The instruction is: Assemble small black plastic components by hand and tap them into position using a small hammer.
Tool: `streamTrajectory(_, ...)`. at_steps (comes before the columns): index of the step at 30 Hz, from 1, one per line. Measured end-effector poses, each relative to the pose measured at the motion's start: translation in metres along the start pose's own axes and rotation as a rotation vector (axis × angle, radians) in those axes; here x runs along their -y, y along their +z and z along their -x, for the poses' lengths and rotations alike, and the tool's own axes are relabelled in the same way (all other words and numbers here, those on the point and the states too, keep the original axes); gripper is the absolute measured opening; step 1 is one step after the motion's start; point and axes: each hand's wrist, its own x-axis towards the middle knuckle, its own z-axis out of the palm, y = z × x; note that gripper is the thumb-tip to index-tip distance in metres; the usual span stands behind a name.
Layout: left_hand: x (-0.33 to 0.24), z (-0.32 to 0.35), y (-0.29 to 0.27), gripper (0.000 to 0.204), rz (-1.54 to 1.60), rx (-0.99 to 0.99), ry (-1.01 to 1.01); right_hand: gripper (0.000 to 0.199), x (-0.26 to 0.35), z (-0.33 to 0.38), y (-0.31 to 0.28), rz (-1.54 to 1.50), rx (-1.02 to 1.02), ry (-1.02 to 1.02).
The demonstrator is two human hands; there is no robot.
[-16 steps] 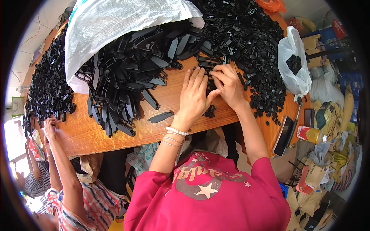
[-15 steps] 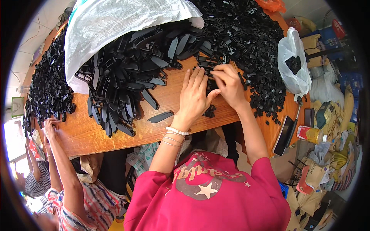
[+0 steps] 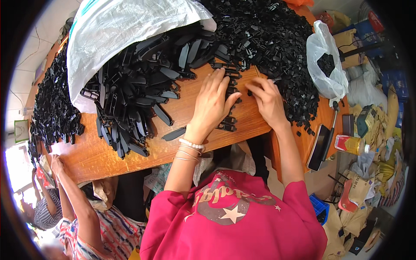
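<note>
Two bare hands, ctr of frame. Nearest: red shirt (image 3: 234, 216), lower ctr, forearms running up from it. L wrist w/ bead bracelet (image 3: 192, 144) + thin bangles.

L hand (image 3: 213, 100): ctr, palm down, fingers straight & close tog., thumb spread wide to the right; lies over left side of row of blk parts (image 3: 234, 81). R hand (image 3: 271, 103): right of ctr, fingers bent, thumb & index nearly meeting; dark bit at tips, can't tell if gripped.

Row: btwn hands, on wooden table (image 3: 251, 118); runs from L fingertips down past L thumb, partly hidden under L hand. R hand just to its right.

Loose long blk pc (image 3: 174, 134) just left of L wrist. Right of frame: dark flat device (image 3: 318, 149), bottle w/ yellow liquid (image 3: 353, 145).

Farther up: heap of long blk pcs (image 3: 130, 99), left of ctr, out of white sack (image 3: 134, 39), upper left. Heap of small blk pcs (image 3: 277, 47), upper right, beside clear bag (image 3: 333, 84). Co-worker's hand (image 3: 56, 164) at left table edge.
</note>
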Motion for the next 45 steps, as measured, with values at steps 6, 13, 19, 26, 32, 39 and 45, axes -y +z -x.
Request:
streamTrajectory(6,0.003,-0.003,0.003,0.043,-0.008,0.014,0.023,0.019,-0.008,-0.013,0.015,-0.241,-0.208,0.113)
streamTrajectory(13,0.005,0.002,0.006,0.042,-0.002,-0.010,0.047,0.012,0.005,-0.039,0.032,-0.350,-0.183,0.007)
streamTrajectory(19,0.003,0.002,0.003,0.037,0.029,0.000,0.016,0.013,0.003,-0.041,0.037,-0.236,-0.186,-0.090)
streamTrajectory(26,0.005,0.001,0.004,0.042,0.003,-0.027,0.027,0.014,0.006,-0.043,0.038,-0.085,-0.142,-0.204)
streamTrajectory(32,0.003,0.001,0.002,0.036,0.046,-0.010,-0.012,0.011,0.004,-0.043,0.039,-0.199,-0.164,-0.117)
streamTrajectory(39,0.003,0.003,0.004,0.040,0.037,-0.009,-0.019,0.008,-0.017,-0.073,0.025,0.034,-0.283,-0.054)
streamTrajectory(45,0.004,0.002,0.004,0.041,0.020,-0.014,-0.005,0.012,-0.021,-0.094,0.018,0.175,-0.039,-0.099)
